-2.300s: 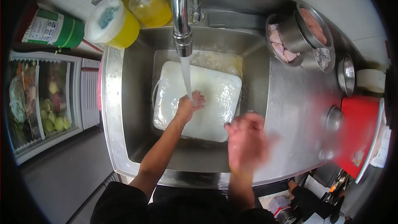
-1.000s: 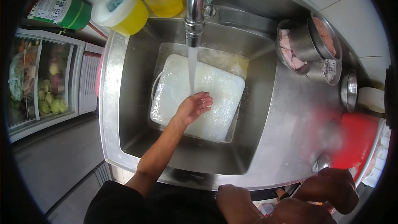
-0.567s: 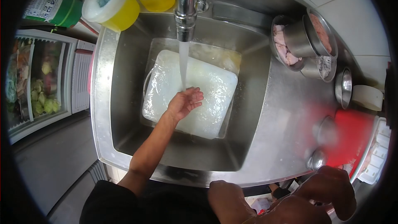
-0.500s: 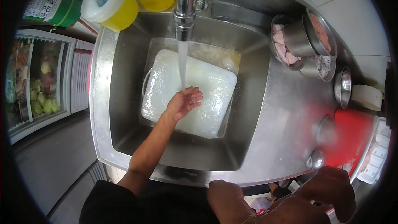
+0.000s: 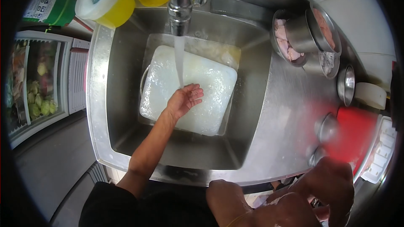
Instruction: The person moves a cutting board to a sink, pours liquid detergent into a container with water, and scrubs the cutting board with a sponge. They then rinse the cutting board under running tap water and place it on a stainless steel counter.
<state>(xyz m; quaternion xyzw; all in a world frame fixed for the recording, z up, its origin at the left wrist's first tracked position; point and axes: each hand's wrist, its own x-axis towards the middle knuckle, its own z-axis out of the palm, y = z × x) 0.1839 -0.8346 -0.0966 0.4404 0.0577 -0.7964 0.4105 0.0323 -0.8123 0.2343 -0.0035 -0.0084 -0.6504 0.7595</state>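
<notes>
My left hand (image 5: pixel 185 99) reaches into the sink with its fingers apart and palm turned up, holding nothing. Water from the chrome faucet (image 5: pixel 180 10) runs down at this hand. Beneath it a white slab-like board or container (image 5: pixel 204 82) lies at a slant, wet and shiny. Under that sits a clear tray (image 5: pixel 234 54) with cloudy water in it. Close to the camera at the lower right is my right hand (image 5: pixel 324 189), wet, with some foam on the skin. Its fingers cannot be made out.
Metal bowls with raw meat (image 5: pixel 286 44) stand on the steel counter (image 5: pixel 286 113) to the right. Beyond are small metal bowls (image 5: pixel 328 128), a red board (image 5: pixel 351 132) and a white tray (image 5: pixel 381 151). Tubs of yellow liquid (image 5: pixel 113 6) line the back left. A glass-front fridge (image 5: pixel 40 86) stands left.
The whole view has shifted slightly, so the sink sits a little further left and up. My left hand stays under the stream. My right hand has moved slightly near the camera.
</notes>
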